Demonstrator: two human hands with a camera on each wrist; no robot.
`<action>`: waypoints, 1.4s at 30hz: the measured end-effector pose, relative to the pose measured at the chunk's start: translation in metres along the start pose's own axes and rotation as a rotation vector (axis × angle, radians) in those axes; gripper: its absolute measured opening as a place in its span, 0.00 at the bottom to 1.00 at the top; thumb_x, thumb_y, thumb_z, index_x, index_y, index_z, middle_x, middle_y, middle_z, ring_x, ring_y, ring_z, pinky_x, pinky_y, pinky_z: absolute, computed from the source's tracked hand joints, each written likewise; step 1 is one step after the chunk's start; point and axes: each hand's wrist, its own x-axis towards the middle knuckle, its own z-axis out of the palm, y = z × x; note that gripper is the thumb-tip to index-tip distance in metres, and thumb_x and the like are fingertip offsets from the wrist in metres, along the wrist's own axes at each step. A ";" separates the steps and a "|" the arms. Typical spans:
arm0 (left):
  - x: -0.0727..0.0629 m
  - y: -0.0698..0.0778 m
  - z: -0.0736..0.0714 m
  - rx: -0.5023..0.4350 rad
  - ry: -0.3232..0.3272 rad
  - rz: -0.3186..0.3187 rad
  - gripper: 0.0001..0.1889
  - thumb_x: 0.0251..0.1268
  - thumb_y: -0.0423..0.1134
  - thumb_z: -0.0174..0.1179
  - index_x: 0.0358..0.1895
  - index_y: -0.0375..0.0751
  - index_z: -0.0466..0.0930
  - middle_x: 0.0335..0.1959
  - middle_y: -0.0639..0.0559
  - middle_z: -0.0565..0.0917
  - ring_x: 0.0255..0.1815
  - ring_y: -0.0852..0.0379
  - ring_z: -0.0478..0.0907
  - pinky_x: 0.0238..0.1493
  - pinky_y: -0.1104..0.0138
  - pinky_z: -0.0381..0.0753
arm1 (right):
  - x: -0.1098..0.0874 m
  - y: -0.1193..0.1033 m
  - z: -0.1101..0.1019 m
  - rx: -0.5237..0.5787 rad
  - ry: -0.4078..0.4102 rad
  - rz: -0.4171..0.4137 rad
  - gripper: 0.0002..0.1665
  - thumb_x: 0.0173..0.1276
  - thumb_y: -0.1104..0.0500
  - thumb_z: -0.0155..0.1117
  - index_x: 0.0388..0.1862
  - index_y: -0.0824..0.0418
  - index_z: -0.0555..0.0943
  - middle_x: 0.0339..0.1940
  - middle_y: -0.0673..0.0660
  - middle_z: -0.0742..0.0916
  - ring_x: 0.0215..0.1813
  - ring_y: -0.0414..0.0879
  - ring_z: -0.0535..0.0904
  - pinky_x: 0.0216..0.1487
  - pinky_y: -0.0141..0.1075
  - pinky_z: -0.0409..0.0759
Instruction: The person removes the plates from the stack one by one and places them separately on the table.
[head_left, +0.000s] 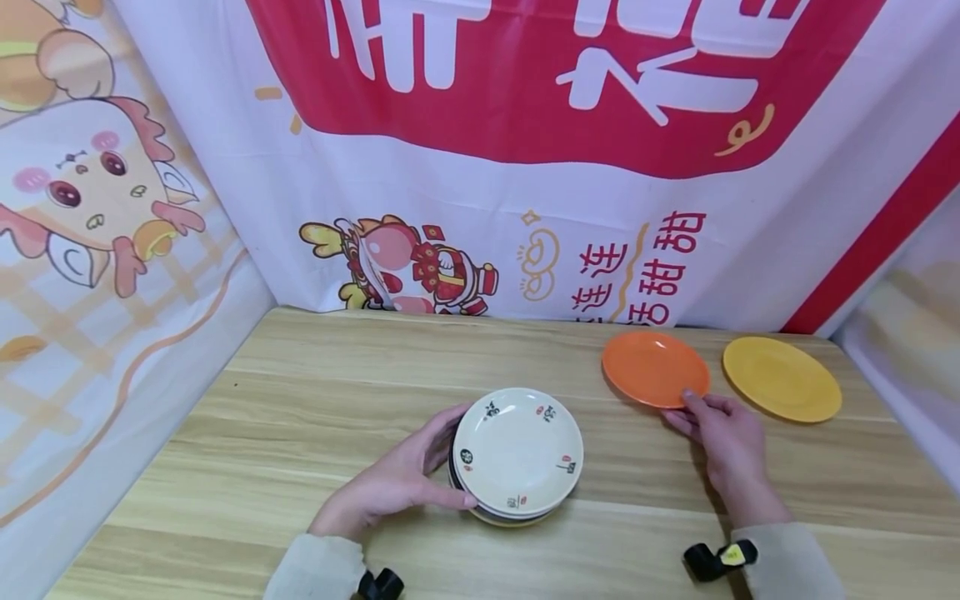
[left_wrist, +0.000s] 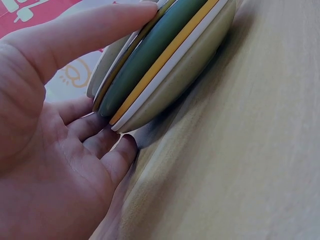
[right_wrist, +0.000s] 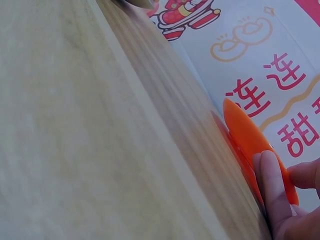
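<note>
The orange plate point(head_left: 655, 362) is pinched at its near right edge by the grip of the right hand point(head_left: 738, 446), the thumb laid on top and fingers tucked beneath. It is placed towards the back of the surface point(head_left: 337, 362), just beside the yellow plate point(head_left: 782, 379); whether it is fully lifted cannot be told. It can be judged light, stiff and rather slippery, best taken by the rim.

The stack of plates point(left_wrist: 157, 70), nearer the front, is held from its left side by the grip of the left hand point(head_left: 408, 479), thumb against the rim and fingers curved round the edge. As a pile it is probably heavier, liable to slide apart if tilted, and better supported low on both sides.

The orange plate is round, shallow, glossy and unpatterned. The stack is topped by a white plate point(head_left: 519, 450) marked with small black and red designs; green, yellow, white and beige edges are seen below.
</note>
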 end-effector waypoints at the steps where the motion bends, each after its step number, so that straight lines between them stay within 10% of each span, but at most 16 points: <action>1: 0.000 0.000 0.000 -0.002 -0.001 0.002 0.59 0.53 0.31 0.82 0.87 0.52 0.55 0.89 0.46 0.57 0.91 0.38 0.50 0.91 0.47 0.49 | 0.000 0.000 0.000 0.004 -0.003 0.004 0.41 0.84 0.49 0.61 0.85 0.66 0.60 0.75 0.64 0.75 0.38 0.32 0.90 0.49 0.32 0.92; 13: 0.000 0.001 -0.001 0.010 0.004 -0.009 0.59 0.53 0.33 0.83 0.86 0.56 0.56 0.89 0.49 0.57 0.91 0.40 0.50 0.91 0.47 0.48 | -0.001 -0.005 -0.003 0.046 -0.014 0.021 0.43 0.81 0.55 0.65 0.88 0.62 0.59 0.85 0.64 0.67 0.39 0.30 0.90 0.52 0.33 0.92; 42: 0.000 0.000 -0.001 0.014 0.009 -0.024 0.60 0.52 0.33 0.83 0.87 0.58 0.55 0.90 0.49 0.56 0.91 0.39 0.49 0.91 0.46 0.48 | 0.005 -0.003 -0.008 0.091 0.047 0.041 0.26 0.79 0.61 0.67 0.72 0.57 0.71 0.58 0.53 0.79 0.38 0.35 0.92 0.50 0.36 0.93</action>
